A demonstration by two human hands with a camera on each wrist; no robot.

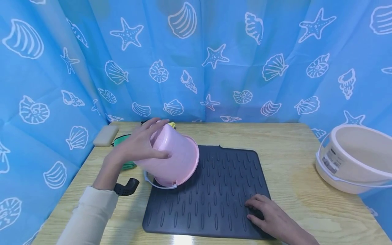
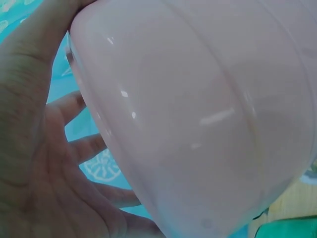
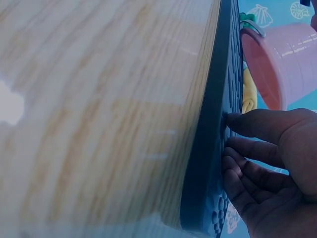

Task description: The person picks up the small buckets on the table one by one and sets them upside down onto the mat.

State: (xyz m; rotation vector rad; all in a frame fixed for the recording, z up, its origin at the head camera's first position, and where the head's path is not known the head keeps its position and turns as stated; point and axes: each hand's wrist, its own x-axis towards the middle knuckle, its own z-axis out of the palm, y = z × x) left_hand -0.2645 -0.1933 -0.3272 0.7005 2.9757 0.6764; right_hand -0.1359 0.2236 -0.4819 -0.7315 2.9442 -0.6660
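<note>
My left hand (image 1: 136, 144) grips a pink bucket (image 1: 182, 154) round its base end, with the thumb on the near side and fingers over the top. The bucket is tipped onto its side over the left part of a dark ribbed mat (image 1: 214, 207), its mouth towards the right and its pale handle (image 1: 160, 186) hanging low. In the left wrist view, spread fingers (image 2: 89, 148) reach round the bucket's base. My right hand (image 1: 271, 217) rests at the mat's right front, fingers loosely bent and fingertips on its surface, as the right wrist view also shows.
A larger cream bucket (image 1: 340, 163) with a handle stands at the table's right edge. Behind my left hand lie a beige sponge-like block (image 1: 105, 136) and a green cloth (image 1: 128, 165). Something yellow (image 3: 249, 91) shows behind the pink bucket. A blue shell-print curtain (image 1: 229, 81) surrounds the table.
</note>
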